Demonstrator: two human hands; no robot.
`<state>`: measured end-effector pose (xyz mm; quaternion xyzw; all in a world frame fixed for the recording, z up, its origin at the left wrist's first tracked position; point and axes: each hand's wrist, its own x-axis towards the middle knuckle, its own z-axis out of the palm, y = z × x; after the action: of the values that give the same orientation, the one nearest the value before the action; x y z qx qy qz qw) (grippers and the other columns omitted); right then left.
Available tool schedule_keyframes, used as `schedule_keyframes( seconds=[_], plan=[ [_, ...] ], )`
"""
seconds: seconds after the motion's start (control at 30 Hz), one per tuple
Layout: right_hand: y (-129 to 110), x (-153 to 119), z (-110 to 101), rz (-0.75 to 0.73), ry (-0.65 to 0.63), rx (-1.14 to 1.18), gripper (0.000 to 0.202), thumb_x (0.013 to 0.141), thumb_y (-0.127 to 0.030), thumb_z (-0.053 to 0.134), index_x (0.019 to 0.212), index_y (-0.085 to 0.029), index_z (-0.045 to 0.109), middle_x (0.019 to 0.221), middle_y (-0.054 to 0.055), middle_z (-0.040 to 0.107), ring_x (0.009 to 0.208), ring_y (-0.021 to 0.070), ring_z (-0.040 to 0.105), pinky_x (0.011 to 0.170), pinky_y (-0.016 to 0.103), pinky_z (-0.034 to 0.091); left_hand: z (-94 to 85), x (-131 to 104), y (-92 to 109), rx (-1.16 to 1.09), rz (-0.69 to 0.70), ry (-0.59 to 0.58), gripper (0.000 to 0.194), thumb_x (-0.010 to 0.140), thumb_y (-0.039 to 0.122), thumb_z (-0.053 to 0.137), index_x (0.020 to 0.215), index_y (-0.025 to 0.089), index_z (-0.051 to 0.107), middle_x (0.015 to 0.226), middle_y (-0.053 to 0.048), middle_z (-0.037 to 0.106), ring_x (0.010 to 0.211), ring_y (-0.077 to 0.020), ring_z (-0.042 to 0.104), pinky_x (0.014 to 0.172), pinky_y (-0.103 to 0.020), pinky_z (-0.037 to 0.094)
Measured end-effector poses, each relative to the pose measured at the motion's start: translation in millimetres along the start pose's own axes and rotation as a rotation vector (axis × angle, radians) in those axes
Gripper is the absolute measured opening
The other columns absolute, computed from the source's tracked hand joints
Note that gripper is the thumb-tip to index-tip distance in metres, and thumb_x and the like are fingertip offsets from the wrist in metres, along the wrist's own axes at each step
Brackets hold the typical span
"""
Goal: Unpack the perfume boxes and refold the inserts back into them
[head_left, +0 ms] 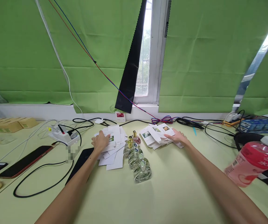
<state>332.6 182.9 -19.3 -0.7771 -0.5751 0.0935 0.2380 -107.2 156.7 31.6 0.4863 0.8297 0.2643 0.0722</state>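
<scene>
The left hand point(100, 142) lay on the left pile point(115, 159) of white cards, its fingers bent down over the far part; whether it pinched any, I could not tell. The right hand point(175, 137) had its thumb across the right edge of the right pile point(153, 137), in what looked like a grasp, though the fingers underneath were hidden. Both piles lay loosely fanned on the table point(171, 193), the right one with small pictures showing.

Between them stood a cluster of clear glass bottles point(142, 175) with shiny gold and silver caps, close together, reaching nearer than either pile; neither hand touched them.

The cards looked light and thin, fairly stiff but easy to crease, and likely to slide over one another. They seemed best held by opposite edges, thumb on top and fingers below. The bottles were probably heavier for their size, smooth and breakable, better taken around the glass body than by the cap.
</scene>
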Motion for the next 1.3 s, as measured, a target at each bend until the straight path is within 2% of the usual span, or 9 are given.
schedule_keyframes(
  seconds=[0.1,0.27,0.4,0.53,0.63,0.73,0.97,1.2,1.3],
  plan=[
    [-5.1,-3.4,4.4,0.03,-0.144,-0.034,0.103,0.064,-0.083,0.059,0.147,-0.026,0.04,0.144,0.021,0.045,0.135,0.0421,0.038,0.105,0.054,0.029,14.7,-2.1,3.6,0.091,0.0,0.004,0.046,0.09,0.041,0.047,0.124,0.01,0.054,0.127,-0.03,0.055,0.126,-0.0476,0.044,0.095,-0.058,0.036],
    [-17.4,-6.3,13.4,0.06,-0.134,-0.097,0.101,0.066,-0.079,0.061,0.149,-0.028,0.035,0.148,0.018,0.039,0.139,0.0378,0.031,0.109,0.051,0.024,30.6,-0.5,6.3,0.161,0.095,0.008,0.042,0.095,0.036,0.042,0.129,0.016,0.056,0.129,-0.027,0.054,0.126,-0.0449,0.046,0.096,-0.056,0.037],
    [-28.9,-5.0,21.6,0.065,-0.117,-0.116,0.088,0.071,-0.068,0.063,0.146,-0.027,0.04,0.146,0.018,0.041,0.139,0.0371,0.031,0.109,0.051,0.023,37.3,6.2,8.7,0.169,0.213,-0.039,0.035,0.098,0.031,0.043,0.126,0.019,0.059,0.123,-0.019,0.06,0.122,-0.0349,0.053,0.098,-0.05,0.042],
    [-40.1,-1.8,27.7,0.038,-0.109,-0.092,0.079,0.073,-0.064,0.063,0.14,-0.026,0.047,0.144,0.017,0.045,0.139,0.0366,0.031,0.109,0.05,0.023,41.7,15.2,12.9,0.15,0.311,-0.083,0.036,0.095,0.035,0.056,0.125,0.017,0.057,0.127,-0.011,0.06,0.113,-0.0247,0.059,0.095,-0.048,0.05],
    [-48.4,1.2,32.5,0.008,-0.104,-0.062,0.072,0.076,-0.059,0.061,0.14,-0.027,0.048,0.143,0.016,0.046,0.139,0.0354,0.032,0.11,0.05,0.022,43.5,21.7,14.7,0.132,0.359,-0.111,0.038,0.094,0.037,0.058,0.126,0.017,0.057,0.128,-0.01,0.059,0.111,-0.0238,0.061,0.094,-0.048,0.051],
    [-55.8,4.1,37.7,-0.023,-0.102,-0.024,0.07,0.078,-0.058,0.06,0.14,-0.028,0.048,0.142,0.016,0.048,0.139,0.0349,0.032,0.111,0.05,0.021,45.9,27.3,15.5,0.116,0.406,-0.141,0.036,0.099,0.033,0.045,0.129,0.02,0.059,0.129,-0.013,0.062,0.121,-0.0266,0.058,0.103,-0.046,0.044],
    [-63.4,10.3,42.9,-0.059,-0.113,0.079,0.055,0.082,-0.049,0.059,0.133,-0.027,0.055,0.138,0.013,0.053,0.138,0.032,0.036,0.112,0.047,0.022,55.6,33.2,28.6,0.053,0.562,-0.26,0.043,0.096,0.033,0.041,0.132,0.022,0.062,0.142,-0.007,0.057,0.14,-0.0235,0.042,0.116,-0.036,0.03],
    [-65.0,7.1,35.1,-0.085,-0.1,0.23,0.031,0.085,-0.041,0.054,0.108,-0.027,0.07,0.116,0.006,0.07,0.12,0.0268,0.055,0.106,0.042,0.035,60.2,31.9,53.6,-0.023,0.657,-0.354,0.045,0.094,0.036,0.042,0.13,0.023,0.064,0.138,-0.004,0.059,0.138,-0.0224,0.046,0.116,-0.034,0.029],
    [-64.6,4.4,31.3,-0.107,-0.058,0.323,0.033,0.088,-0.038,0.049,0.111,-0.026,0.07,0.112,0.004,0.073,0.107,0.0236,0.063,0.098,0.035,0.043,57.4,31.7,62.7,-0.063,0.659,-0.35,0.045,0.093,0.036,0.042,0.128,0.022,0.066,0.137,-0.004,0.061,0.134,-0.023,0.051,0.114,-0.032,0.032]
  ],
)
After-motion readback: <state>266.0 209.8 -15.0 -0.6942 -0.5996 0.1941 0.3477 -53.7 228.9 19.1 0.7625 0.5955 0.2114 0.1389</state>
